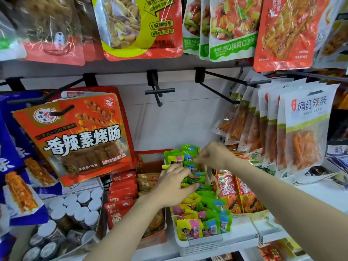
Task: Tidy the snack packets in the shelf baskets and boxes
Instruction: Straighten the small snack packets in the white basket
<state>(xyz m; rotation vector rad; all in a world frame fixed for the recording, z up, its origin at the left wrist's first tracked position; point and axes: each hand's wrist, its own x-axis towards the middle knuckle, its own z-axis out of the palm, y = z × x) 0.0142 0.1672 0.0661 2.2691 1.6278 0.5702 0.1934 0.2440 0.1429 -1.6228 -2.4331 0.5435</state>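
Basket (199, 245), white, stands at the near shelf edge, full of green and yellow snack packets (203, 210), too many to count. Left hand (174, 185) lies spread on them, fingers nearly straight. Farther, right hand (214, 155) pinches one green packet (190, 163). Behind, bare white wall.

The left hand (174, 183) covers part of the green and yellow snack packets (199, 202), and its fingertips are buried among them, so its grip cannot be read. The right hand (214, 154) shows only its back; what its fingers pinch is hidden. The white basket (199, 245) shows only its near wall. The far hanging packets (139, 27) are cut by the top edge, the blue packets (11, 147) by the left edge. Small print is blurred.
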